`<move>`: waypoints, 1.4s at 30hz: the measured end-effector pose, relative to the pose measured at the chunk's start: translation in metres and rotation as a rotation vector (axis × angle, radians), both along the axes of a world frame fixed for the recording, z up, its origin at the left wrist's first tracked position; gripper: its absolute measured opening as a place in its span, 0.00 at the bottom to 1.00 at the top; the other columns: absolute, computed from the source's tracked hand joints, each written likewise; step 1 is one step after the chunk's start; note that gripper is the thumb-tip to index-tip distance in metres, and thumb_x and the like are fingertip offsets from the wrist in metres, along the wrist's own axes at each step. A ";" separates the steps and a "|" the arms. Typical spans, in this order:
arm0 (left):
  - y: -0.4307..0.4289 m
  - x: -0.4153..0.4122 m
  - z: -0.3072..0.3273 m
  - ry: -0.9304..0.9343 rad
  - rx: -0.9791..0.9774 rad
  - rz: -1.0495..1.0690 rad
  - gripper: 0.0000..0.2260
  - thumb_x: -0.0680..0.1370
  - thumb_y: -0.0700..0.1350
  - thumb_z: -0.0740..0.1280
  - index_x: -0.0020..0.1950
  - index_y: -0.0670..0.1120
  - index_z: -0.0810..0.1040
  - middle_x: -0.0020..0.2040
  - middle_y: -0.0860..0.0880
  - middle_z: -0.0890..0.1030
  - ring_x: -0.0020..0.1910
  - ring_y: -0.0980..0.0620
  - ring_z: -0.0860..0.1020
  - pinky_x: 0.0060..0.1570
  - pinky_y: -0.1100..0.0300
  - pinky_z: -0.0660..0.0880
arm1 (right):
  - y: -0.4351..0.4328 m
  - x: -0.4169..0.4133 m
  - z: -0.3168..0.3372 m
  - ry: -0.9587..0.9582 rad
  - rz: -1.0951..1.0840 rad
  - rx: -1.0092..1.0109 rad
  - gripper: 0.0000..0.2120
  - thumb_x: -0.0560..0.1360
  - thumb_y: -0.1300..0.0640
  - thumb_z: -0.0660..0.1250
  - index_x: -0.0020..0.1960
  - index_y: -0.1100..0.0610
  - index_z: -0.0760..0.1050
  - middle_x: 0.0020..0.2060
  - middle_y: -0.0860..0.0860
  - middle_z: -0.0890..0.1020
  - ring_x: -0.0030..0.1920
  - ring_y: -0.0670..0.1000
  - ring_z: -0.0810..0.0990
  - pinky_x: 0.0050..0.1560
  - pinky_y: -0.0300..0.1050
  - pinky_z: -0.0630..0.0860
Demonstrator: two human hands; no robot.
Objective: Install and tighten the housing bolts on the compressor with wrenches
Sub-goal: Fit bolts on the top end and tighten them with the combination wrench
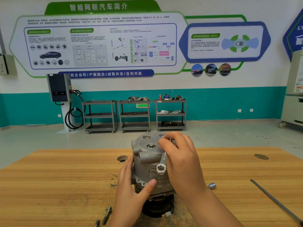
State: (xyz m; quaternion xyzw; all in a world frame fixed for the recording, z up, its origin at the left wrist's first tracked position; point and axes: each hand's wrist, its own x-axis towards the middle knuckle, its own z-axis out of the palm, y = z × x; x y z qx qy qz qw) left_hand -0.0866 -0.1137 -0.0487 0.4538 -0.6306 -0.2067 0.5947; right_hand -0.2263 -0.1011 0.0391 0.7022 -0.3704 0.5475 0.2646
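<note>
Bolts (106, 215): two loose by left wrist.
Left hand (131, 192): fingers curled round compressor (146, 155), bracing.
Right hand (180, 158): fingers clamped on wrench (164, 158); seat it square first.

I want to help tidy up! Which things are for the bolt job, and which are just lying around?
For the job:
compressor, held by the left hand
wrench, gripped by the right hand
bolts on the table

Probably just lying about:
small metal piece
long rod
carts at the back
</note>
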 end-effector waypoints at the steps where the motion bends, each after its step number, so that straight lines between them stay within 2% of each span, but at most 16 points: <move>1: 0.000 0.000 0.000 0.001 -0.001 0.000 0.35 0.65 0.65 0.73 0.65 0.73 0.57 0.65 0.70 0.64 0.65 0.60 0.69 0.66 0.50 0.70 | 0.002 0.000 0.001 0.013 0.006 -0.004 0.11 0.70 0.65 0.59 0.44 0.62 0.81 0.45 0.57 0.81 0.44 0.57 0.80 0.38 0.43 0.78; 2: 0.000 0.000 0.000 0.002 0.000 0.002 0.35 0.65 0.64 0.74 0.65 0.73 0.57 0.65 0.69 0.64 0.65 0.60 0.69 0.66 0.50 0.70 | 0.003 0.000 0.002 0.026 0.016 -0.011 0.12 0.71 0.64 0.59 0.44 0.62 0.81 0.45 0.57 0.81 0.45 0.57 0.80 0.39 0.43 0.78; 5: -0.001 0.000 0.000 -0.006 0.008 0.005 0.35 0.64 0.61 0.71 0.66 0.72 0.57 0.65 0.70 0.64 0.65 0.61 0.69 0.66 0.51 0.70 | 0.003 0.000 0.004 -0.015 0.116 -0.013 0.10 0.68 0.66 0.68 0.48 0.62 0.82 0.47 0.55 0.81 0.48 0.54 0.80 0.44 0.42 0.78; 9: 0.001 0.000 0.001 -0.014 0.007 0.003 0.37 0.63 0.70 0.72 0.65 0.73 0.55 0.65 0.71 0.62 0.66 0.61 0.67 0.67 0.52 0.69 | 0.001 -0.010 0.014 -0.435 0.541 0.204 0.09 0.73 0.65 0.67 0.48 0.54 0.82 0.46 0.46 0.82 0.49 0.42 0.79 0.50 0.30 0.73; 12: 0.002 0.001 0.002 0.003 0.024 -0.009 0.36 0.60 0.69 0.68 0.65 0.73 0.56 0.66 0.71 0.62 0.66 0.63 0.67 0.67 0.52 0.69 | -0.006 -0.025 0.022 -0.697 0.675 0.411 0.12 0.75 0.65 0.66 0.45 0.48 0.81 0.44 0.46 0.84 0.48 0.45 0.82 0.51 0.37 0.76; 14: 0.003 0.001 0.002 0.003 0.031 -0.015 0.35 0.60 0.68 0.68 0.64 0.73 0.56 0.65 0.72 0.61 0.66 0.64 0.67 0.67 0.55 0.68 | -0.012 -0.033 0.024 -0.842 0.794 0.518 0.11 0.76 0.67 0.63 0.45 0.53 0.79 0.43 0.50 0.85 0.49 0.50 0.83 0.53 0.43 0.78; 17: 0.004 0.001 0.003 0.001 0.044 -0.016 0.35 0.61 0.68 0.68 0.64 0.75 0.55 0.66 0.73 0.60 0.67 0.61 0.67 0.67 0.56 0.68 | -0.016 -0.041 0.028 -1.005 1.023 0.608 0.08 0.77 0.70 0.59 0.47 0.60 0.73 0.40 0.53 0.85 0.50 0.54 0.83 0.52 0.41 0.79; 20: 0.005 0.000 0.003 -0.005 0.051 -0.015 0.36 0.60 0.69 0.67 0.64 0.74 0.55 0.69 0.68 0.61 0.69 0.59 0.66 0.68 0.54 0.67 | -0.017 -0.043 0.028 -1.080 1.128 0.650 0.06 0.77 0.70 0.58 0.48 0.60 0.70 0.40 0.56 0.85 0.48 0.55 0.84 0.49 0.40 0.79; 24: 0.005 0.001 0.003 -0.007 0.048 -0.003 0.35 0.60 0.69 0.67 0.63 0.75 0.55 0.66 0.73 0.59 0.68 0.59 0.66 0.67 0.56 0.67 | -0.020 -0.041 0.023 -1.089 1.121 0.708 0.06 0.78 0.70 0.57 0.48 0.61 0.69 0.41 0.57 0.84 0.49 0.56 0.83 0.50 0.41 0.80; 32: 0.006 0.000 0.004 -0.023 0.044 0.004 0.34 0.62 0.69 0.67 0.63 0.75 0.55 0.67 0.73 0.58 0.69 0.59 0.66 0.69 0.50 0.68 | -0.025 -0.042 0.019 -1.128 1.116 0.762 0.06 0.79 0.70 0.57 0.47 0.60 0.69 0.41 0.58 0.84 0.47 0.56 0.84 0.45 0.40 0.80; 34: 0.005 0.001 0.003 -0.021 0.042 0.005 0.34 0.62 0.68 0.67 0.63 0.75 0.54 0.66 0.74 0.58 0.69 0.59 0.66 0.69 0.50 0.68 | -0.025 -0.038 0.016 -1.105 1.084 0.714 0.06 0.78 0.69 0.57 0.47 0.60 0.69 0.40 0.56 0.85 0.46 0.54 0.84 0.43 0.39 0.80; 37: 0.005 0.001 0.004 -0.019 0.038 0.011 0.34 0.62 0.69 0.67 0.63 0.75 0.54 0.65 0.75 0.57 0.69 0.60 0.65 0.69 0.50 0.67 | -0.023 -0.031 0.008 -0.958 0.914 0.558 0.07 0.78 0.68 0.59 0.46 0.58 0.70 0.41 0.54 0.84 0.46 0.52 0.83 0.46 0.42 0.80; 42: 0.005 0.000 0.003 -0.015 0.026 0.010 0.33 0.64 0.69 0.70 0.63 0.76 0.55 0.64 0.77 0.57 0.69 0.60 0.65 0.70 0.49 0.67 | -0.020 -0.019 -0.005 -0.772 0.685 0.353 0.11 0.78 0.64 0.62 0.45 0.49 0.71 0.45 0.50 0.83 0.46 0.50 0.82 0.50 0.44 0.79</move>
